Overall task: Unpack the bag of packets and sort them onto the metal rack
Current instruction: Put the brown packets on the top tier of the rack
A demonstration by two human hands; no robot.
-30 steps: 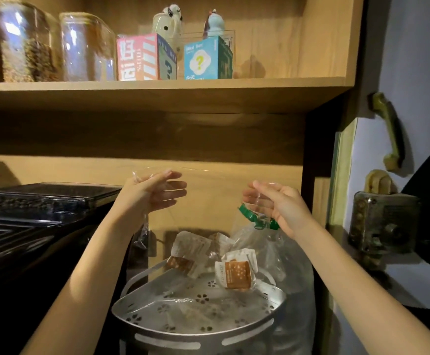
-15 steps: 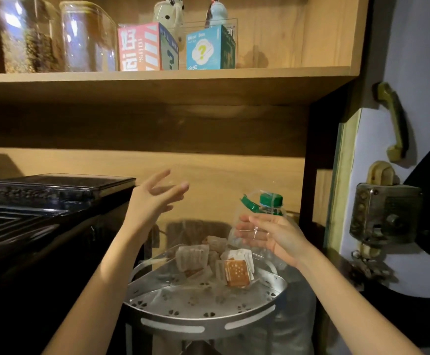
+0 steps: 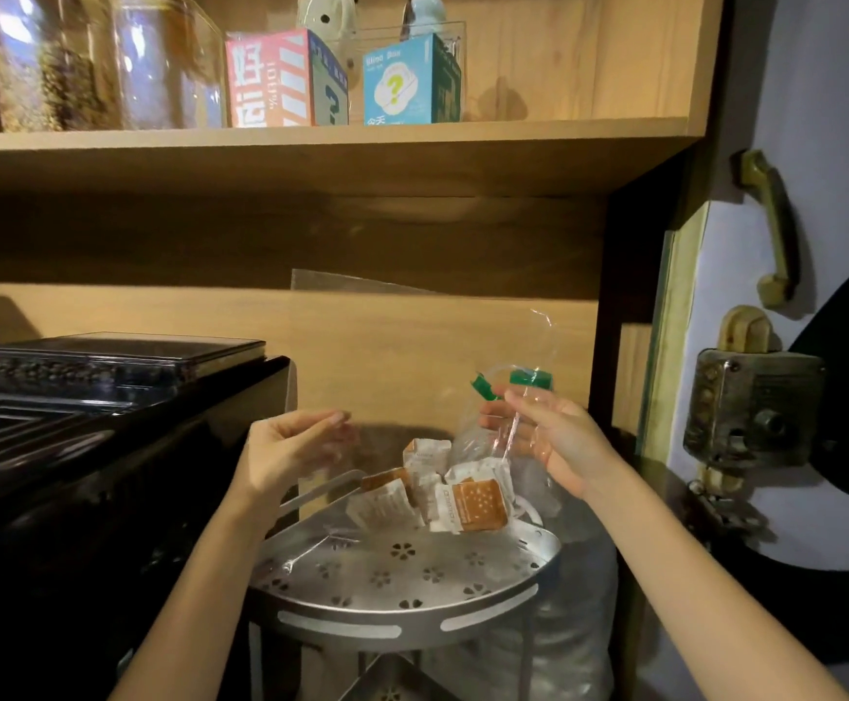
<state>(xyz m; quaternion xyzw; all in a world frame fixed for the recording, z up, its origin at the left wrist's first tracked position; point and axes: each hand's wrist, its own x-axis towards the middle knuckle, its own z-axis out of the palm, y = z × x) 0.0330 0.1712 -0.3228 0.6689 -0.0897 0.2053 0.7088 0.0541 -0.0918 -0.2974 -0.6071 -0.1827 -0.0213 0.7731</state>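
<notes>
A clear plastic bag (image 3: pixel 412 346) stands above the metal rack (image 3: pixel 412 607), its top edge reaching the wooden back panel. Several white and orange-brown packets (image 3: pixel 473 503) lie in a heap at the back of the rack's top tray, apparently still in the bag's lower end. My right hand (image 3: pixel 553 442) pinches the bag's right side just above the packets. My left hand (image 3: pixel 291 447) is at the bag's left side, thumb and curled fingers closing on the film; this part is blurred.
A large water bottle (image 3: pixel 579 574) with a green cap (image 3: pixel 531 379) stands right behind the rack. A black appliance (image 3: pixel 109 447) sits to the left. The wooden shelf (image 3: pixel 311 149) above holds glass jars and two boxes. A door with a lock (image 3: pixel 751 407) is at right.
Both hands came down and the packets settled onto the rack's tray. My left hand let go of the bag, spread open, then returned to the bag's left side.
</notes>
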